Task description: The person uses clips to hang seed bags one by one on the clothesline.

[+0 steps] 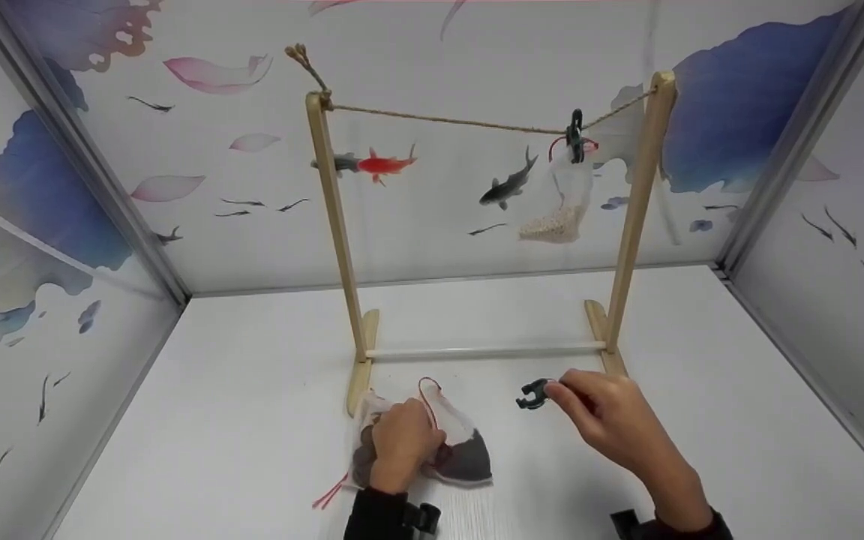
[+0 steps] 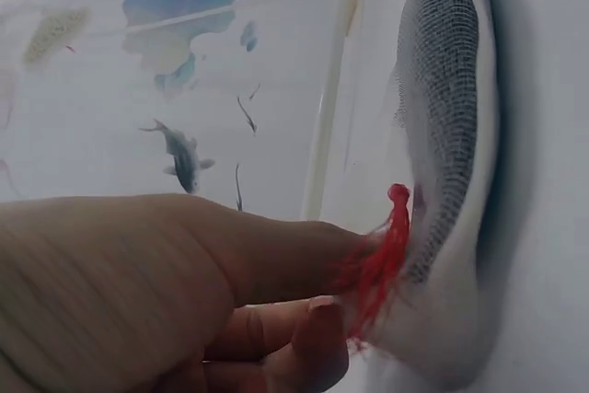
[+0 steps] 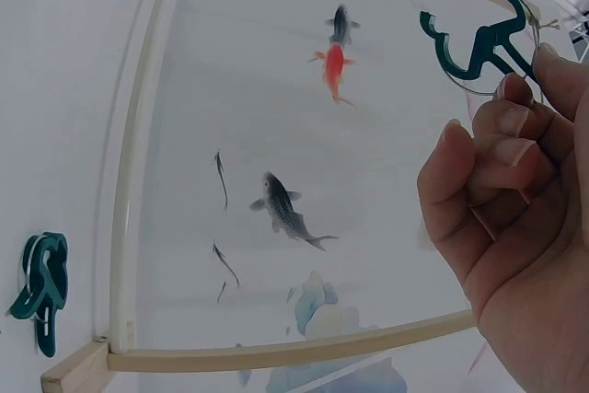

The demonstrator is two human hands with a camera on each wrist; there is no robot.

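Pinching one green clip [image 3: 483,29] by its handles is my right hand [image 1: 619,412], set at 4 o'clock in the head view; the clip's jaws stand spread, pointing to about 9 o'clock from my fingers.

Left hand [image 1: 406,439], mine, at 6 o'clock: thumb and fingers narrowed on the dark-filled pouch [image 1: 471,459], white mesh, near its red tassel [image 2: 382,264] (whose threads partly cover my grip). The pouch lies on the white table [image 1: 252,420], toward 4 o'clock of that hand.

Second pouch [image 1: 362,457], round dark contents: at my left hand's 9 o'clock, partly covered by it.

Wooden frame [image 1: 636,217], upright, twine [image 1: 439,119] strung across the top. At 2 o'clock, pale-grained pouch [image 1: 552,226], hanging from a dark clip [image 1: 575,136].

Another green clip [image 3: 41,292]: on the table, 8 o'clock in the right wrist view, near the frame's white rod [image 3: 121,218].
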